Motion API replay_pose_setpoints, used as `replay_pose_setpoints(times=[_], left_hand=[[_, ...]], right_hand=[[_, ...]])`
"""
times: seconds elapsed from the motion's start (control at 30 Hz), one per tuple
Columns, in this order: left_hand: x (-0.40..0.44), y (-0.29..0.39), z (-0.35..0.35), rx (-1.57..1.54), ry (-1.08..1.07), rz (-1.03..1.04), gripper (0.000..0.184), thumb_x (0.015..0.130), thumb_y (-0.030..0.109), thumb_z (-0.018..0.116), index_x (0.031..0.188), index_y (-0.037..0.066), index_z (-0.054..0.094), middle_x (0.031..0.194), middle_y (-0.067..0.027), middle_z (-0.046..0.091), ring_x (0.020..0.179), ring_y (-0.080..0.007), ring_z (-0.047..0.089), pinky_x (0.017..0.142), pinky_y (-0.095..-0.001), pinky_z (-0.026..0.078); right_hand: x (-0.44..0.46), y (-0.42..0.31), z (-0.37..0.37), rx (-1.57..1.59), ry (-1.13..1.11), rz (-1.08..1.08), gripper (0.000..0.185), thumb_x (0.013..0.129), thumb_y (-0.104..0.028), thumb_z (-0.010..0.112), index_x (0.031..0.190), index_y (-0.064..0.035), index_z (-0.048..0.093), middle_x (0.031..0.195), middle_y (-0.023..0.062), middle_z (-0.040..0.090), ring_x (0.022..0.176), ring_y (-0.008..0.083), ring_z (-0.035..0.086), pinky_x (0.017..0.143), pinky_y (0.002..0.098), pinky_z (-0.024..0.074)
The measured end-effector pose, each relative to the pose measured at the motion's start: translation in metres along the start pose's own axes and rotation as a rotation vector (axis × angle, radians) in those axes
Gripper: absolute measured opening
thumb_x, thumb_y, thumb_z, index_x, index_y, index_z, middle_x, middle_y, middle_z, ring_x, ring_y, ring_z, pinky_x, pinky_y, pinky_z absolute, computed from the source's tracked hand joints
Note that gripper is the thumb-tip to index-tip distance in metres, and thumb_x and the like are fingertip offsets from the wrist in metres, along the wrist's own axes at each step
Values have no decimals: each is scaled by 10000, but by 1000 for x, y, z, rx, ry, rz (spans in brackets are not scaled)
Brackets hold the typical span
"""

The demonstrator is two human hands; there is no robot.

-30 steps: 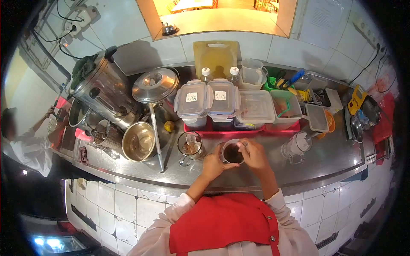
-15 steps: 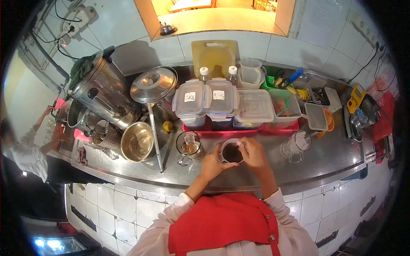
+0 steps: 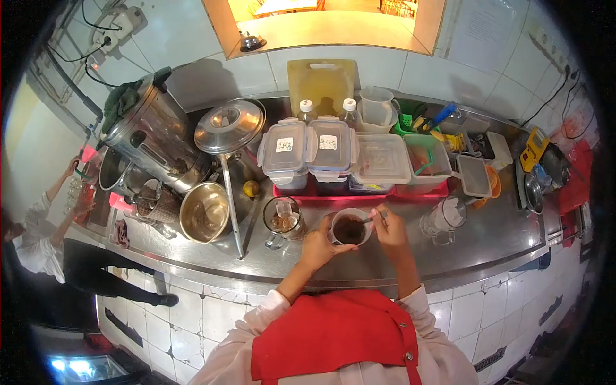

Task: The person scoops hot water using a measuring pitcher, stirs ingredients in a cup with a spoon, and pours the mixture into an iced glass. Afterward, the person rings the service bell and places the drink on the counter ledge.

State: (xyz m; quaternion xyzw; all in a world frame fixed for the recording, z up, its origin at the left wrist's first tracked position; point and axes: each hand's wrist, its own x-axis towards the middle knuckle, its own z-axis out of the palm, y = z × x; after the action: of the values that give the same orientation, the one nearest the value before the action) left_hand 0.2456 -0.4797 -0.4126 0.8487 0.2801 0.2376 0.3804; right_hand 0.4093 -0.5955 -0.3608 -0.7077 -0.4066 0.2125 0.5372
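A white cup [image 3: 350, 227] of dark brown liquid stands near the front of the steel counter. My left hand [image 3: 319, 246] is wrapped round its left side. At the cup's right rim, my right hand [image 3: 390, 232] pinches a metal spoon [image 3: 370, 220] that slants down into the liquid. Left of the cup is a glass mug [image 3: 284, 218] with ice and some brown liquid at the bottom. Farther right stands another glass mug [image 3: 447, 217] filled with ice.
Lidded containers [image 3: 285, 150] sit behind the cup in a red tray [image 3: 333, 197]. To the left are a steel bowl [image 3: 205, 213], a lidded pot [image 3: 230, 126] and a tall steel urn [image 3: 157, 138]. A co-worker [image 3: 45, 247] stands at far left.
My right hand has shifted right from over the cup to its rim, and the spoon now shows. The co-worker at far left has moved, with a leg now stretched out to the right.
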Motion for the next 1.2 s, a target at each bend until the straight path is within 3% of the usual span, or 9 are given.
replay_pose_setpoints(times=[0.33,0.47,0.53,0.87,0.97,1.03,1.13,1.17,1.2], left_hand=[[-1,-6,3,39,18,34,956,547,575,830,1258,50,467,991,-177,664,829,-348,676,689,-413,544],[-1,-4,2,28,7,12,963,552,600,816,1261,50,466,951,-179,671,811,-347,678,677,-413,545],[-1,-3,1,41,-12,-14,962,558,605,811,1264,52,465,942,-179,673,810,-348,678,679,-416,544],[0,1,-3,2,-45,-36,936,596,590,800,1282,53,456,974,-188,671,869,-351,670,730,-418,537],[0,3,-4,-34,-45,-37,931,607,569,803,1298,55,448,1005,-189,666,901,-349,664,755,-418,531],[0,4,-5,-15,-57,-61,928,610,553,808,1307,61,444,1014,-189,665,903,-349,664,754,-418,531],[-2,6,-6,-12,-76,-98,909,608,494,832,1306,52,453,1013,-191,665,914,-336,665,759,-409,526],[-1,7,-6,-27,-75,-116,895,602,450,852,1295,38,465,1004,-192,667,923,-323,667,765,-399,522],[1,8,-6,-30,-75,-112,895,602,450,852,1295,38,465,1004,-192,667,923,-323,667,765,-399,522]], right_hand=[[-6,18,-5,47,-28,96,268,972,-240,502,882,-5,591,621,63,589,582,127,575,559,309,447],[-7,19,-4,74,85,36,264,972,-238,500,888,-10,604,631,64,594,590,122,563,561,302,439],[-7,15,-9,20,-45,121,264,975,-230,494,887,-9,608,642,66,596,602,115,559,559,287,430],[-6,14,2,120,-119,71,213,957,-187,522,916,-1,616,677,99,604,624,126,575,573,285,436],[-7,0,1,2,27,-73,203,949,-167,524,913,11,614,742,133,614,658,174,597,596,305,448],[-8,-19,-8,-220,-89,-60,195,935,-154,536,930,28,606,813,165,620,700,264,611,633,327,463],[-10,-15,10,-114,-206,-128,188,921,-147,553,937,33,601,843,182,618,739,330,603,670,352,479],[-11,-9,21,-87,-95,-375,167,928,-131,528,920,22,594,802,140,613,614,270,585,628,347,486],[-8,-6,22,-91,-93,-376,167,928,-131,528,920,22,594,802,140,613,614,270,585,628,347,486]])
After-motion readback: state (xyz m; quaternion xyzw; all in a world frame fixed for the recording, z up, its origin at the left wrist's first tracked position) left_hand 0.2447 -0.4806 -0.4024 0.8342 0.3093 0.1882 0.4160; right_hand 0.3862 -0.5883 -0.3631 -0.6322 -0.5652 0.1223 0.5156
